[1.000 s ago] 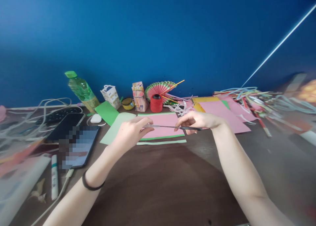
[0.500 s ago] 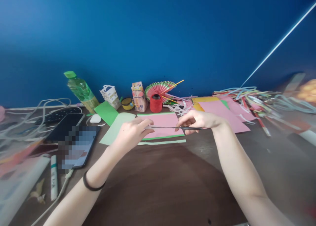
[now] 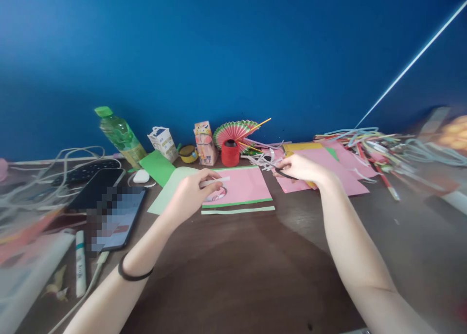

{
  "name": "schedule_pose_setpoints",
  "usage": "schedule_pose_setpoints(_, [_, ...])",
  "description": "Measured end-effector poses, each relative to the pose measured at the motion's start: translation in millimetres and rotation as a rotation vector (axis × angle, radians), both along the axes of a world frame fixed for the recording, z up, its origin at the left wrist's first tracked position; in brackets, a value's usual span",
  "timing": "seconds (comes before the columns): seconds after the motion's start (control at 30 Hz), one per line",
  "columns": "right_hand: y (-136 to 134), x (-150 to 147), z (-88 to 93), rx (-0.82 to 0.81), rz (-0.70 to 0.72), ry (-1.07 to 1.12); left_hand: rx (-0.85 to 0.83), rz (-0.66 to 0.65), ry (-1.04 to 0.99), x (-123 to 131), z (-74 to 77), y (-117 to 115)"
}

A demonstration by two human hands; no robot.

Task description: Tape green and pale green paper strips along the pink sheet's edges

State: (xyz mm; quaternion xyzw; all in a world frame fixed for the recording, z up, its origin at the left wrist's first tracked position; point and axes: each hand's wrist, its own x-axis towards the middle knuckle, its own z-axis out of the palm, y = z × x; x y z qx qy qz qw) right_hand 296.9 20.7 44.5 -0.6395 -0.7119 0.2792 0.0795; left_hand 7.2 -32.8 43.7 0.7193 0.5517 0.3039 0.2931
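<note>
My left hand pinches a short pale strip between thumb and fingers, above a pink sheet with green edges. A round white item with a pink pattern shows just under the fingertips; whether it hangs or lies on the sheet I cannot tell. My right hand is closed on what look like black-handled scissors, mostly hidden by the fingers, beside loose pink paper. A narrow pale green strip lies along the pink sheet's near edge.
Along the blue wall stand a green-capped bottle, small cartons, a red spool and a folded-paper fan. Phones, cables and a marker lie left. Paper sheets and several coloured strips lie right.
My hands have moved apart. The right one has gone right and slightly up with the black-handled item. The left one keeps a pale strip, and the round patterned item now shows below it.
</note>
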Motion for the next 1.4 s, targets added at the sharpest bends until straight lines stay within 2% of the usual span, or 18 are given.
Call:
schedule_pose_setpoints(0.1, [13.1, 9.8, -14.0, 0.015, -0.127, -0.212, -0.080, -0.007, -0.145, 0.1, -3.7, 3.1])
schedule_pose_setpoints(0.23, [21.3, 16.7, -23.6, -0.043, -0.199, -0.373, -0.145, -0.019, -0.287, -1.7, -6.9, 5.1])
schedule_pose_setpoints(0.37, [21.3, 15.7, -26.2, -0.103, -0.232, -0.412, -0.231, -0.046, -0.390, -1.0, -6.4, 3.5])
schedule_pose_setpoints(0.5, [19.9, 14.8, -27.6, -0.041, -0.251, -0.393, -0.358, -0.076, -0.550, 2.1, -6.0, 2.0])
schedule_pose_setpoints(0.6, [16.6, 9.8, -23.8, 0.033, -0.184, -0.263, -0.462, -0.073, -0.708, 4.9, -9.5, 2.7])
schedule_pose_setpoints(0.77, [-1.7, -26.0, -5.9, 0.139, 0.100, 0.396, -0.589, 0.048, -0.994, 9.9, -21.4, 5.7])
schedule_pose_setpoints(0.83, [-12.5, -46.0, 0.1, 0.194, 0.191, 0.554, -0.630, 0.044, -1.036, 12.1, -26.0, 6.1])
schedule_pose_setpoints(0.93, [-27.1, -72.0, 2.5, 0.297, 0.269, 0.606, -0.639, -0.022, -1.048, 15.2, -31.5, 5.1])
schedule_pose_setpoints(1.07, [-39.4, -92.4, -4.0, 0.411, 0.297, 0.657, -0.583, -0.063, -1.053, 18.2, -35.3, 1.9])
schedule_pose_setpoints(1.23, [-48.1, -103.3, -9.5, 0.534, 0.346, 0.585, -0.516, -0.023, -1.075, 20.5, -33.8, -1.9])
schedule_pose_setpoints(1.4, [-52.8, -109.0, -8.7, 0.555, 0.363, 0.550, -0.438, -0.004, -1.080, 22.4, -26.3, -5.5])
